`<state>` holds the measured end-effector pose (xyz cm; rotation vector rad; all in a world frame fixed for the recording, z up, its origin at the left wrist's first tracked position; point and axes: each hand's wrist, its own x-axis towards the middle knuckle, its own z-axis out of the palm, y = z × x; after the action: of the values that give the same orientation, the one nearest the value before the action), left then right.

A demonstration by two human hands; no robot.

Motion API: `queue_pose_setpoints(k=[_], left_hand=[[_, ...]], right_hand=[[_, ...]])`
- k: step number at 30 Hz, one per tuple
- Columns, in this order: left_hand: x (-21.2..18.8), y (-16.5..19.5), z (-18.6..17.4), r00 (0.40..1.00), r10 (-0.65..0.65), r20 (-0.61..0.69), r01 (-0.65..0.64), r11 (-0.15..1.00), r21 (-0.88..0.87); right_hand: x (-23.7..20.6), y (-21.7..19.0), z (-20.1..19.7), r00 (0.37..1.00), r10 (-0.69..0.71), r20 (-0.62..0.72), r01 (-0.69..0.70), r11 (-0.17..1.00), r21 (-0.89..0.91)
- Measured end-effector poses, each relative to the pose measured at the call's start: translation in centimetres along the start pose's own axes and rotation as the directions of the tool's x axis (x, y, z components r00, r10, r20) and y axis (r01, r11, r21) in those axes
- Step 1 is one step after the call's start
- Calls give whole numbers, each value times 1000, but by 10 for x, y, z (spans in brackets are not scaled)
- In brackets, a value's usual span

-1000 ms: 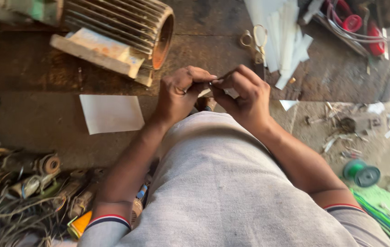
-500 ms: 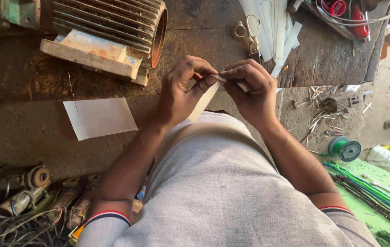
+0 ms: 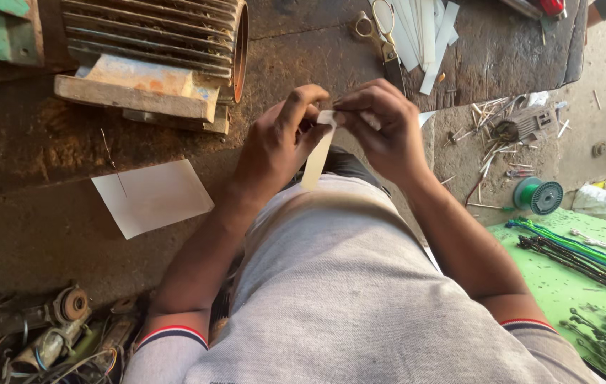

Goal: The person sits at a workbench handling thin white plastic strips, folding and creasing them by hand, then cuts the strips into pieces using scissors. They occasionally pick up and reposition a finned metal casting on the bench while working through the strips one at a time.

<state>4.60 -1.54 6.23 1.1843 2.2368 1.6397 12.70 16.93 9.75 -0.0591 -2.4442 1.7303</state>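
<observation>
Both my hands meet over the edge of a dark, worn workbench [image 3: 47,213]. My left hand [image 3: 278,142] and my right hand [image 3: 384,128] pinch the top end of a narrow white paper strip [image 3: 317,156], which hangs down toward my grey shirt. The fingertips of both hands fold or crease the strip's upper end. A rectangular white sheet [image 3: 150,195] lies flat on the bench to the left of my left forearm.
A finned metal motor housing [image 3: 153,43] on a block sits at the back left. Scissors [image 3: 381,32] and several cut white strips [image 3: 427,32] lie at the back. A green wire spool [image 3: 537,195] and scraps lie on the floor; old parts [image 3: 40,331] are piled lower left.
The view has shifted and my hands have risen slightly. The paper strip, barely visible a second ago, now hangs out plainly between my fingers.
</observation>
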Motion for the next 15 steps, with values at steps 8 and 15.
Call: queue_pose_setpoints(k=[8,15], left_hand=[[-11,-10,-40,925,-381,-1,375,909,-182],[1,-3,-5,997,-44,56,38,993,116]], right_hand=[[-10,17,-5,972,197,-125,-202,979,-31],[-8,17,3,984,60,-170,-96,971,-217]])
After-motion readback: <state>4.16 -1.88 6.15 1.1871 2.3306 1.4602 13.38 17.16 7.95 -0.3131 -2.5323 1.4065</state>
